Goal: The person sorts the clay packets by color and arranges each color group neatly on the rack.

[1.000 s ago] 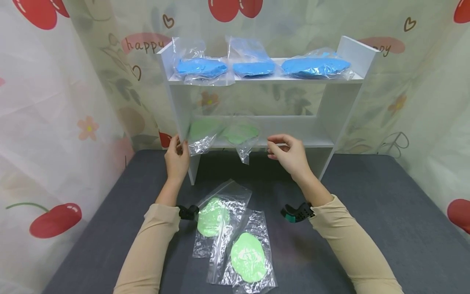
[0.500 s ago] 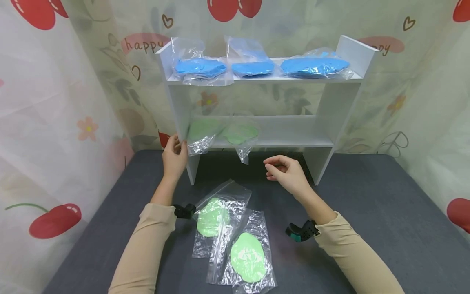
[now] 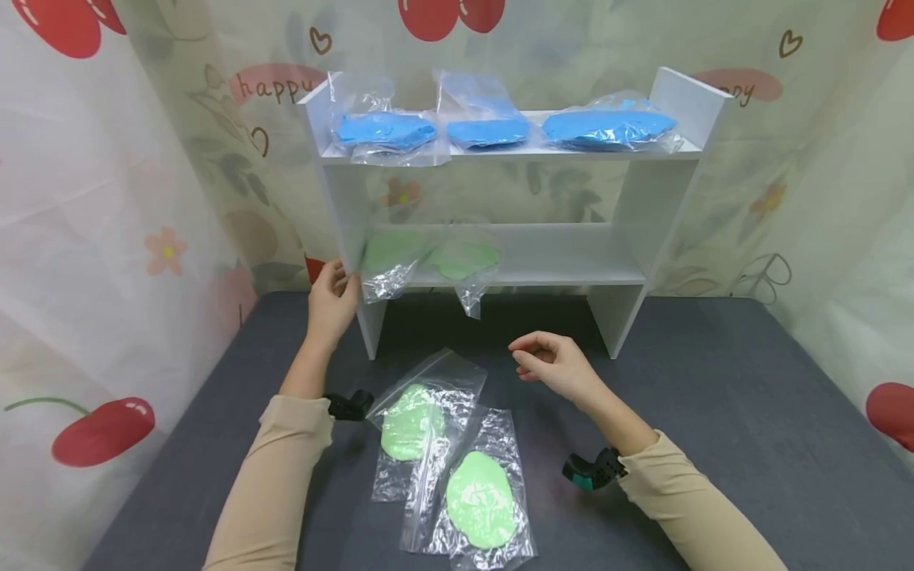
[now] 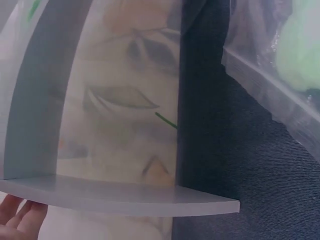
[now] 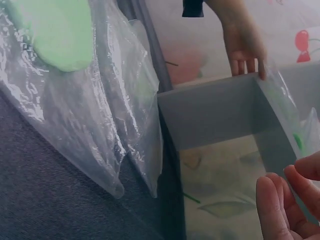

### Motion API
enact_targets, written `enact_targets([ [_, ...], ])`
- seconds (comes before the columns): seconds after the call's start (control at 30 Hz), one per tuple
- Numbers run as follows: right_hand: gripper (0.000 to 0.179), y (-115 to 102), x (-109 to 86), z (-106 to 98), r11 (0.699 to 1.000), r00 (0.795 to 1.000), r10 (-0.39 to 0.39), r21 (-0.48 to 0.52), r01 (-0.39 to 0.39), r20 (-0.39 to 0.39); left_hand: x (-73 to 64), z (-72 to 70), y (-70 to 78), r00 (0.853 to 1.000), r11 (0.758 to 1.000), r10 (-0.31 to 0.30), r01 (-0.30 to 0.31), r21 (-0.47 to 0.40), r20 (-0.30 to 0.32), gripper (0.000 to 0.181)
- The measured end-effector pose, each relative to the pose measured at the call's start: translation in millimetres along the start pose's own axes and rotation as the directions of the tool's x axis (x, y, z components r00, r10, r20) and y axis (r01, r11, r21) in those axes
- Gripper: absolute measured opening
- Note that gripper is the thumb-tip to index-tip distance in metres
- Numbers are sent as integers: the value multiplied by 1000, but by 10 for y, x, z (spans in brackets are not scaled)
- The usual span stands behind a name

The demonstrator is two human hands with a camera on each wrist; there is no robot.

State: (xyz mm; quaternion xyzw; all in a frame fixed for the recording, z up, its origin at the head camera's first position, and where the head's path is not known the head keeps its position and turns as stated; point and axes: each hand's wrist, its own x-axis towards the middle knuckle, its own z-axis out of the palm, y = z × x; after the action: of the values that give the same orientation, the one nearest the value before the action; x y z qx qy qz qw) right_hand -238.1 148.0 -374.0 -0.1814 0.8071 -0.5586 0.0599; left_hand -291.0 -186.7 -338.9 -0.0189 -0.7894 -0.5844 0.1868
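My left hand (image 3: pixel 332 304) rests its fingers against the outer face of the white shelf's left side panel (image 4: pixel 150 195). Right beside it, a clear bag with green clay-like material (image 3: pixel 391 258) lies on the middle shelf, its end hanging over the edge. A second green bag (image 3: pixel 467 258) sits to its right. My right hand (image 3: pixel 553 365) hovers over the dark table in front of the shelf, fingers loosely curled, holding nothing. Below and left of it, two clear zip bags with flat green pieces, a rear bag (image 3: pixel 412 432) and a front bag (image 3: pixel 480 500), overlap on the table.
On the top shelf lie three clear bags of blue material: a left bag (image 3: pixel 385 129), a middle bag (image 3: pixel 489 132) and a right bag (image 3: pixel 610 127). Patterned curtains (image 3: pixel 236 182) surround the dark table (image 3: pixel 700 381). A thin cable (image 3: pixel 767 270) hangs behind at the right.
My right hand has drawn down and back from the middle shelf to above the table. My left hand has shifted slightly left along the side panel. The bags stay in place.
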Motion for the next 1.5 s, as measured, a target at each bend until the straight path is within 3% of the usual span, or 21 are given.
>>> enact_targets([
  [0.27,30,103,-19,45,998,994,56,-25,-54,95,1,-13,84,997,996,-66,63,57,48,47],
  [0.4,31,154,-25,70,997,989,66,-36,-62,133,18,-1,82,996,995,-68,64,80,51,50],
  [0.57,36,187,-42,89,997,982,61,-52,-52,179,70,22,81,998,997,-53,51,63,33,54],
  [0.7,37,195,-51,99,996,978,62,-69,-49,199,115,22,86,1000,998,-4,4,64,2,48],
  [0.9,37,229,-33,105,996,975,57,-76,-42,213,139,0,126,997,982,74,-71,174,-11,40],
  [1.13,35,278,-27,138,997,969,29,-81,-9,245,141,-17,188,995,955,99,-100,280,16,37],
  [1.27,34,335,-38,171,989,963,-2,-140,41,271,146,-12,181,994,945,107,-106,311,11,34],
  [1.5,40,415,-46,235,983,935,-62,-140,117,348,142,-9,175,994,940,110,-104,324,0,32],
])
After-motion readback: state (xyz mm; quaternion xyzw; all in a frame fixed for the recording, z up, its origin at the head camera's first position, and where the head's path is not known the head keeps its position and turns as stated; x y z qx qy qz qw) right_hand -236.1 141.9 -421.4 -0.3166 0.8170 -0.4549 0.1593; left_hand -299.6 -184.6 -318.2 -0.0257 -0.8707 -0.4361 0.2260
